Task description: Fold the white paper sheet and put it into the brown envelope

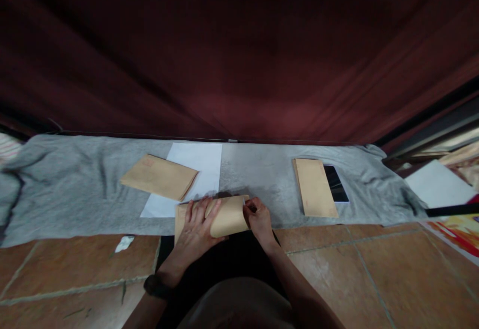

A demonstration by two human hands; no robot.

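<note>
A brown paper envelope point(230, 215) lies in front of me at the near edge of the grey cloth, its surface bulging upward. My left hand point(198, 229) rests on its left part with the fingers spread, pressing on the paper. At the right end, my right hand point(258, 219) has its fingers pinched on the envelope's edge. A thin white sliver shows beside those fingertips; what it belongs to is unclear. Just beyond my left hand, a stack of brown envelopes point(160, 175) partly covers white paper sheets point(204, 162).
On the right, another stack of envelopes point(316, 187) overlaps a dark-screened phone point(336, 184). Grey cloth point(93, 189) covers the long, narrow surface. A dark red curtain point(239, 69) hangs behind it. A white scrap point(124, 243) lies on the tiled floor point(337, 274).
</note>
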